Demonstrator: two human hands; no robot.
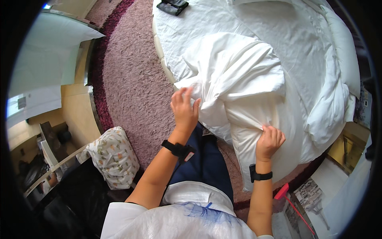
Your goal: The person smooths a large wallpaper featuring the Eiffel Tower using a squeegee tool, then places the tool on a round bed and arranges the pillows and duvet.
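Observation:
A plump white pillow (254, 119) lies at the near edge of the bed, tilted toward me. Loose white cloth (242, 67), apparently a pillowcase, is bunched and twisted over its far part. My right hand (270, 141) pinches a fold of the pillow's fabric at its near right side, drawing creases toward the fingers. Just left of the bunched cloth, my left hand (184, 109) has its fingers apart, the tips slightly blurred beside a loose corner. I cannot tell whether it touches the cloth. Both wrists wear black bands.
The round bed (294, 24) carries a white sheet and a rumpled white quilt (328, 107) at right. A black folded item (172, 6) rests at its far left. A mauve carpet (131, 75), a patterned cushion-like bundle (114, 157) and a red-handled tool (296, 209) surround me.

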